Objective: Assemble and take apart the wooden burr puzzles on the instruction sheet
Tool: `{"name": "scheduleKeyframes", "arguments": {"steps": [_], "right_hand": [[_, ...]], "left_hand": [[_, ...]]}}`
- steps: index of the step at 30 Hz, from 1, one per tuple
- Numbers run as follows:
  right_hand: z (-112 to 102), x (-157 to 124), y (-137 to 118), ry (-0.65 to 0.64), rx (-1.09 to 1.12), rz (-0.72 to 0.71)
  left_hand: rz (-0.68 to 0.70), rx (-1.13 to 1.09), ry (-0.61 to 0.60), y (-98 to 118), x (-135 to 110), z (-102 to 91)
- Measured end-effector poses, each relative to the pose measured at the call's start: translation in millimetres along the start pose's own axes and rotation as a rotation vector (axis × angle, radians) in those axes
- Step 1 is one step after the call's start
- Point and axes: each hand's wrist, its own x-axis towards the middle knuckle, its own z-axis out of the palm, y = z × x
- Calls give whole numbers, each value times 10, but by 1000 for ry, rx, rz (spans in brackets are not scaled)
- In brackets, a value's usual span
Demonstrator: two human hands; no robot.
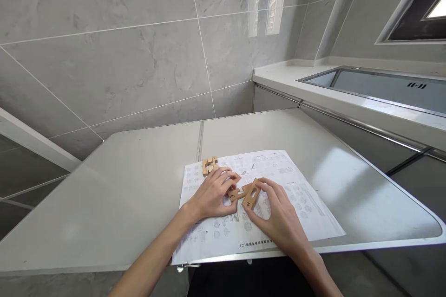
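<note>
My left hand (213,194) rests on a printed paper sheet (299,199), its fingers curled over a flat wooden puzzle piece (235,179). My right hand (278,216) pinches another wooden piece (251,194), notched and marked with a figure, tilted up off the sheet. The two pieces meet between my hands. A small assembled cluster of wooden blocks (209,165) sits on the sheet's far left corner, just beyond my left hand.
The sheet lies on a grey folding table (139,181) with a seam down the middle. Tiled wall stands behind. A white counter with a steel sink (383,84) runs along the right. The table's front edge is near my body.
</note>
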Motion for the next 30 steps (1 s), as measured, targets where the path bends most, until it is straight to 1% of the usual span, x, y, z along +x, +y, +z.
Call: {"name": "scheduleKeyframes", "arguments": {"steps": [4, 9, 12, 14, 16, 19, 24, 27, 30], "right_hand": [[-30, -8, -47, 56, 37, -3], [-52, -18, -80, 67, 73, -18], [-73, -18, -99, 83, 89, -31], [-92, -14, -120, 100, 102, -34], [-110, -8, -143, 130, 111, -46], [-130, -2, -165, 179, 120, -85], [-143, -9, -156, 222, 120, -125], [-153, -14, -154, 200, 127, -126], [-163, -16, -154, 169, 165, -156]], "left_hand": [[-4, -55, 0, -9, -17, 34], [3, -93, -35, 15, -14, 41], [-26, -145, -25, 41, -6, 32], [-102, -278, -5, 58, -2, 22], [-218, -447, 10, 67, 0, 12], [-352, -624, 2, 57, -6, 13], [-429, -884, -58, 1, -13, 47], [-462, -1013, -93, -31, -5, 34], [-497, -1095, -125, -45, -1, -10]]}}
